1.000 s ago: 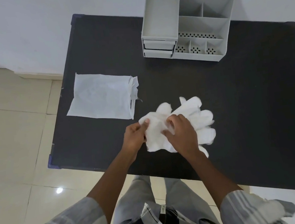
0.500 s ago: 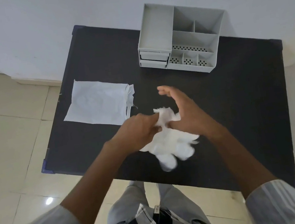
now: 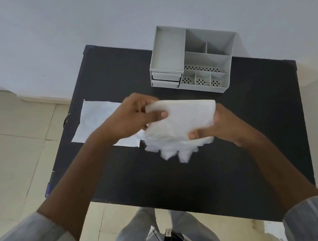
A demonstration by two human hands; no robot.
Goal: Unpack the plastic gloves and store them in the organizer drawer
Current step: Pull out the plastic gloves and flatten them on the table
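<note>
A folded bundle of white plastic gloves (image 3: 179, 126) is held up above the black table (image 3: 180, 173), its loose finger ends hanging down. My left hand (image 3: 133, 117) grips the bundle's left edge, thumb on top. My right hand (image 3: 219, 127) grips its right side from below. The empty white packaging bag (image 3: 98, 119) lies flat on the table's left part, partly hidden behind my left hand. The grey organizer (image 3: 192, 60) stands at the table's far edge; its two small drawers (image 3: 166, 78) at the lower left look shut.
The organizer has several open compartments on top, some with perforated floors. A pale wall runs behind the table. Beige floor tiles lie to the left and in front. My legs stand at the table's near edge.
Both hands have lifted the gloves off the table and folded them into a compact bundle. The camera has tilted, so the table sits lower in view.
</note>
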